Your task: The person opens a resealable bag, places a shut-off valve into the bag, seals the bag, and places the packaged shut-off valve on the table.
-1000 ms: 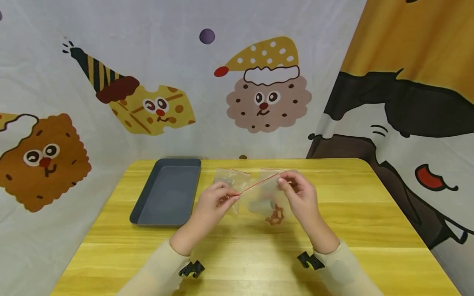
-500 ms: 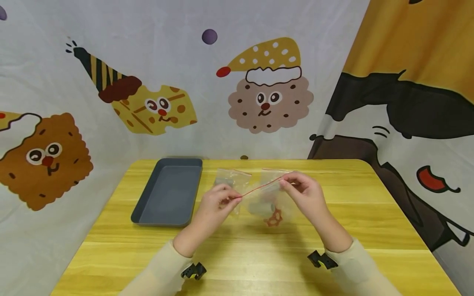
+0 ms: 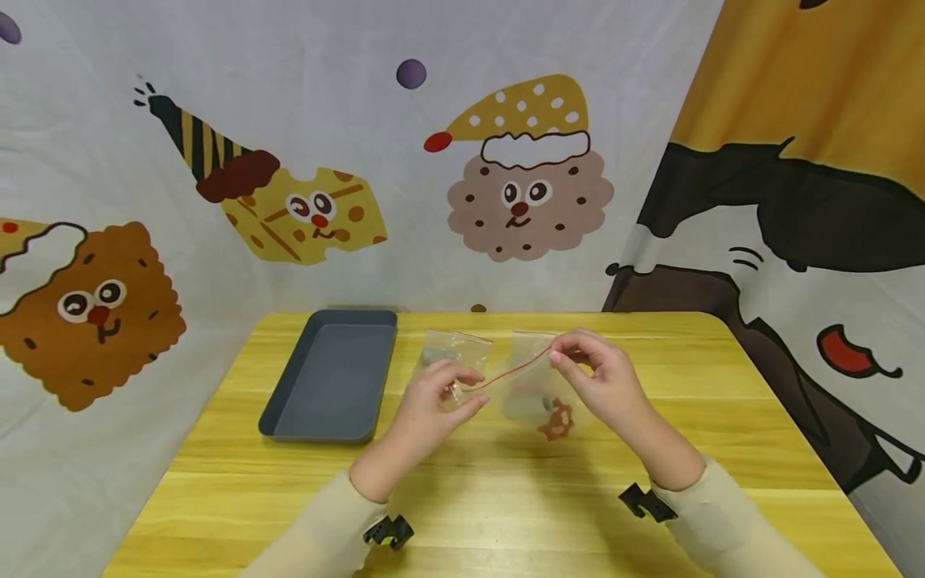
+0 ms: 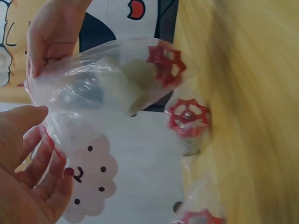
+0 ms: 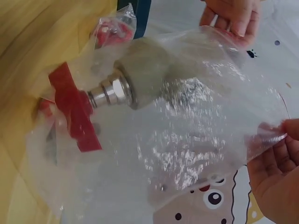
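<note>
A clear zip bag [image 3: 527,393] with a red seal line hangs above the table in the head view. My right hand [image 3: 596,373] pinches its seal at the upper right corner. My left hand [image 3: 433,401] is at the other end of the seal, thumb and fingers spread apart. In the left wrist view, the left fingers [image 4: 49,179] lie along the red seal. Inside the bag is a valve with a pale body [image 5: 145,70], a metal stem [image 5: 112,92] and a red handwheel [image 5: 74,109], which hangs lowest.
On the wooden table [image 3: 491,514], a dark grey tray [image 3: 332,377] stands at the left. Behind my hands lie two more zip bags, one left [image 3: 470,347] and one right [image 3: 523,345], holding parts with red handwheels [image 4: 189,117]. A printed cloth [image 3: 405,201] hangs behind the table.
My left thumb has parted from its fingers, letting the pinched seal go. The right hand keeps its pinch and has moved slightly right, and the bag's red handwheel has swung right.
</note>
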The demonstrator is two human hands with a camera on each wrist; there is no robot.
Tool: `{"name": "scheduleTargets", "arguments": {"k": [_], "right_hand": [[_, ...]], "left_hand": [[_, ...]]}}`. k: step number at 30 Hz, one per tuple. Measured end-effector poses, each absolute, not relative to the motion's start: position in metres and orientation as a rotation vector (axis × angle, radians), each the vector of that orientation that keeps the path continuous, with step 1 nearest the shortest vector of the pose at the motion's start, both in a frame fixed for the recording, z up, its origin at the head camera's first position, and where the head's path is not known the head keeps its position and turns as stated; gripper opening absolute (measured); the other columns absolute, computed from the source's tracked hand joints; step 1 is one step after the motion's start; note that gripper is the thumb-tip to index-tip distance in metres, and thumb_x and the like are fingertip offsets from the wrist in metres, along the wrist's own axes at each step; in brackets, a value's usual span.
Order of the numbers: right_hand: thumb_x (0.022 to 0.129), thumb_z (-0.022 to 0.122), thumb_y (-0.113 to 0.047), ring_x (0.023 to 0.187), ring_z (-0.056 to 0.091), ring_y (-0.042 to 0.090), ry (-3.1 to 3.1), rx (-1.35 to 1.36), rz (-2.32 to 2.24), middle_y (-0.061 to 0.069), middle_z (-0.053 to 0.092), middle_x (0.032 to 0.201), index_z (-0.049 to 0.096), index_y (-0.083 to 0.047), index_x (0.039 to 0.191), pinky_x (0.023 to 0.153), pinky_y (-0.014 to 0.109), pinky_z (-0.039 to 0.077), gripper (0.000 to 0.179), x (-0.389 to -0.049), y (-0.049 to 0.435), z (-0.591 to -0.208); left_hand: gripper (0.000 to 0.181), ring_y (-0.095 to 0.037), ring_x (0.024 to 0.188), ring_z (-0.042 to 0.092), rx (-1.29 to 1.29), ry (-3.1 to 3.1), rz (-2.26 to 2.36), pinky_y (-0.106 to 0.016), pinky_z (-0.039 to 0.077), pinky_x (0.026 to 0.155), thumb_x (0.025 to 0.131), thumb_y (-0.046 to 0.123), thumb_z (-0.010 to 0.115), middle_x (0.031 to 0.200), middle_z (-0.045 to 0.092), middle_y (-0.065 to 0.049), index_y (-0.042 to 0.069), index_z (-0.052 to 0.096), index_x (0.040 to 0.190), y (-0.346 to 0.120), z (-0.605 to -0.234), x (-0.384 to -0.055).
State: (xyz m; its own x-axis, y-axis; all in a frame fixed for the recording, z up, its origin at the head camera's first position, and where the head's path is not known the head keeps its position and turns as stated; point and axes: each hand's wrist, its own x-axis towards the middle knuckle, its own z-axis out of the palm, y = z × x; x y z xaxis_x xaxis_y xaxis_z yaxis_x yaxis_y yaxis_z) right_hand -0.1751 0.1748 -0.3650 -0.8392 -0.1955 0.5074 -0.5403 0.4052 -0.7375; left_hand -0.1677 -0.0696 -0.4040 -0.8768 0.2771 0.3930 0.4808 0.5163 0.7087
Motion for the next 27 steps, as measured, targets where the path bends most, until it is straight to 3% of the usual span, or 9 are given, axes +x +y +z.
{"name": "scheduleTargets", "arguments": {"k": [6,9,14,18,27], "right_hand": [[0.086,0.065,0.000,0.076,0.059,0.007,-2.349,0.780,1.330,0.001,0.066,0.090,0.068,-0.010,0.090,0.070,0.019,0.052,0.011,-0.176,0.176,-0.363],[0.085,0.066,0.002,0.076,0.059,0.008,-2.345,0.843,1.301,0.002,0.067,0.090,0.068,-0.011,0.091,0.070,0.020,0.053,0.014,-0.177,0.175,-0.366],[0.084,0.067,0.001,0.076,0.058,0.008,-2.374,0.870,1.275,0.006,0.067,0.088,0.068,-0.013,0.091,0.068,0.023,0.053,0.015,-0.179,0.173,-0.371],[0.084,0.067,-0.001,0.079,0.060,0.007,-2.394,0.840,1.262,0.002,0.068,0.089,0.069,-0.015,0.092,0.069,0.025,0.054,0.016,-0.178,0.171,-0.371],[0.084,0.069,-0.004,0.082,0.062,0.007,-2.366,0.787,1.300,-0.002,0.069,0.092,0.071,-0.016,0.092,0.072,0.020,0.054,0.015,-0.176,0.166,-0.372]], "left_hand": [[0.042,-0.007,0.100,0.052,-0.724,-2.517,-1.307,-0.031,0.047,0.082,0.079,0.035,0.076,0.113,0.056,0.010,0.025,0.062,0.117,-0.055,-0.391,-0.174],[0.040,-0.008,0.107,0.053,-0.791,-2.525,-1.338,-0.034,0.047,0.091,0.083,0.038,0.071,0.118,0.057,0.010,0.024,0.062,0.119,-0.047,-0.384,-0.176],[0.026,-0.006,0.098,0.056,-0.835,-2.571,-1.359,-0.031,0.050,0.082,0.088,0.034,0.066,0.109,0.062,0.011,0.022,0.068,0.111,-0.037,-0.375,-0.179],[0.017,-0.004,0.087,0.055,-0.821,-2.588,-1.363,-0.027,0.049,0.073,0.089,0.032,0.065,0.101,0.063,0.013,0.024,0.070,0.103,-0.033,-0.373,-0.180],[0.017,-0.003,0.079,0.053,-0.832,-2.542,-1.283,-0.024,0.049,0.068,0.090,0.031,0.064,0.092,0.065,0.012,0.020,0.073,0.098,-0.033,-0.378,-0.182]]}}
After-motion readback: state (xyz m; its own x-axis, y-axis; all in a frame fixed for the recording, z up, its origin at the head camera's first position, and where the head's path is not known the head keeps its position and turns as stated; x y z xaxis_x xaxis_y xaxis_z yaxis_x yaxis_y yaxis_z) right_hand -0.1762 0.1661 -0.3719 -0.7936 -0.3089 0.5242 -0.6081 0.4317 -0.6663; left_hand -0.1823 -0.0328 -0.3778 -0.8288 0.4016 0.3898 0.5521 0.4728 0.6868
